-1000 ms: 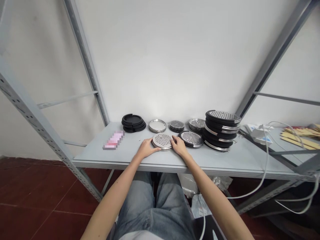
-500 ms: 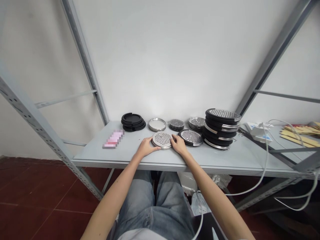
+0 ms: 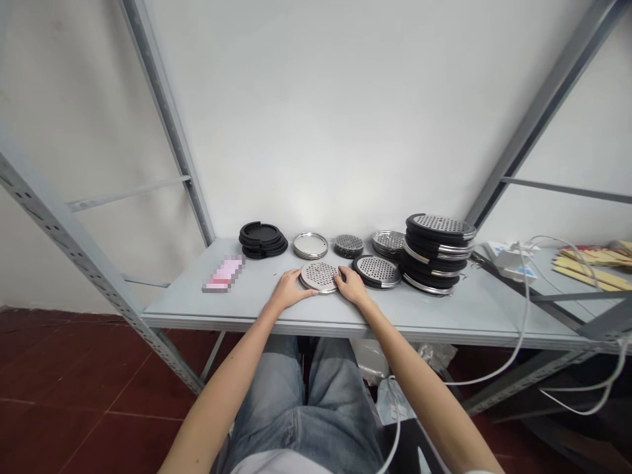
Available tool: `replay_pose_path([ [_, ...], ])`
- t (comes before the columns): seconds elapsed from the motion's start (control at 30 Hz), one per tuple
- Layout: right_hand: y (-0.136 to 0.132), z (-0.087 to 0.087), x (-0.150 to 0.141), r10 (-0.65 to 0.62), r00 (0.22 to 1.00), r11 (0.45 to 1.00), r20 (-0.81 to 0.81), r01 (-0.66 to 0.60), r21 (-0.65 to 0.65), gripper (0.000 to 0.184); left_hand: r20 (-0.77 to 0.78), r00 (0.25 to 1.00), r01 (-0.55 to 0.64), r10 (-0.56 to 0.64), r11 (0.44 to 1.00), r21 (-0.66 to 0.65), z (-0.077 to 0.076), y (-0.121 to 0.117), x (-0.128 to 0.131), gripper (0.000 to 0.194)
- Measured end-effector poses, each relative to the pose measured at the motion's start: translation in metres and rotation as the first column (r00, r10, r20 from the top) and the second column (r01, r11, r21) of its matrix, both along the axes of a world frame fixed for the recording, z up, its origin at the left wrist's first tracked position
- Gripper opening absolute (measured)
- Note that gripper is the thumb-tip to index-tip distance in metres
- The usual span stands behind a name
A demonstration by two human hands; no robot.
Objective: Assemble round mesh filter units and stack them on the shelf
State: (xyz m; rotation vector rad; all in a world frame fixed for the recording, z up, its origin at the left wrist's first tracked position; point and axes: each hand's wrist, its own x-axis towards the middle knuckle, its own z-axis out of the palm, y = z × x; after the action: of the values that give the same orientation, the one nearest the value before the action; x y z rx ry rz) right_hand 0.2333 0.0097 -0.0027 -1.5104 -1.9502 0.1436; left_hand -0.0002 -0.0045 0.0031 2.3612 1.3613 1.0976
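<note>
**Right grip has edged in over the disc**

Your left grip looks much the same as half a second ago: curved part-open around the disc's left edge, thumb along the near rim, holding the disc from that side. What has changed is small and on your other side. Your right grip's fingertips were at the disc's right edge; now they reach a little further in, over its perforated top. Those fingers are bent and touching, but you cannot tell from here whether they pinch the edge or only press on it.

The disc itself lies flat on the tabletop, directly between your two grips, and has hardly moved. That suggests, as a judgement, that you are working the plate down or evening its seat in the rim, with the left grip steadying; whether it sits fully home is too small to tell.

Around you, little else has shifted. Just beyond your right grip, to its right, lies the trimmed disc, and past that the tall stack. Straight beyond both grips stand the metal rings and the small grates. Beyond your left grip, off to its left, sit the black rings.
</note>
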Motion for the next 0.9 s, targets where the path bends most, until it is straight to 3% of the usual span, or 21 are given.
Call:
replay_pose_path([
  [0.23, 0.001, 0.000, 0.001, 0.126, 0.991, 0.992, -0.043, -0.127, -0.005, 0.030, -0.032, 0.998, -0.049, 0.049, 0.999, -0.006, -0.002, 0.000, 0.001, 0.073],
  [0.57, 0.005, -0.010, 0.002, 0.073, 0.997, 0.997, -0.002, -0.073, -0.023, 0.043, -0.052, 0.991, -0.126, 0.122, 0.990, -0.066, -0.004, 0.001, 0.003, 0.070],
  [0.77, 0.003, -0.009, 0.001, 0.059, 0.998, 0.998, 0.031, -0.059, -0.013, 0.043, -0.042, 0.997, -0.069, 0.068, 0.997, -0.042, -0.006, 0.001, 0.002, 0.092],
  [0.9, 0.001, -0.008, 0.001, 0.062, 0.997, 0.998, 0.043, -0.061, -0.031, 0.044, -0.069, 0.997, -0.029, 0.026, 0.999, -0.041, -0.004, 0.000, 0.004, 0.068],
])
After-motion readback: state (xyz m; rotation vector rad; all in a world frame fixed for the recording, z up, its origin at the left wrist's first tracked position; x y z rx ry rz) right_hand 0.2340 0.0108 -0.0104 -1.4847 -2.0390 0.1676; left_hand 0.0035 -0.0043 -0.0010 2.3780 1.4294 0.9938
